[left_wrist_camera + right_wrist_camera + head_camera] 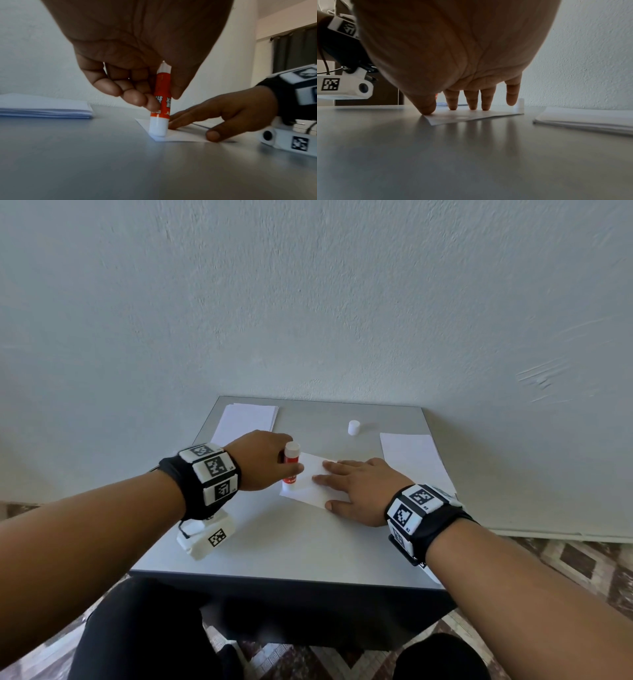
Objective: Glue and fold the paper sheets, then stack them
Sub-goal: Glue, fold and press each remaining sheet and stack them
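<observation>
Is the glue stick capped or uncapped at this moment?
Uncapped. The left hand presses the glue stick tip-down on the paper sheet, while its white cap stands apart on the table.

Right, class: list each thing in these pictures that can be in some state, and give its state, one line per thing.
glue stick: uncapped, upright, tip on the sheet's corner
cap: off, standing on the table
sheet: flat, pinned down
left hand: grips the glue stick
right hand: fingers straight, pressing the sheet
left pile: stacked flat
right pile: stacked flat
</observation>
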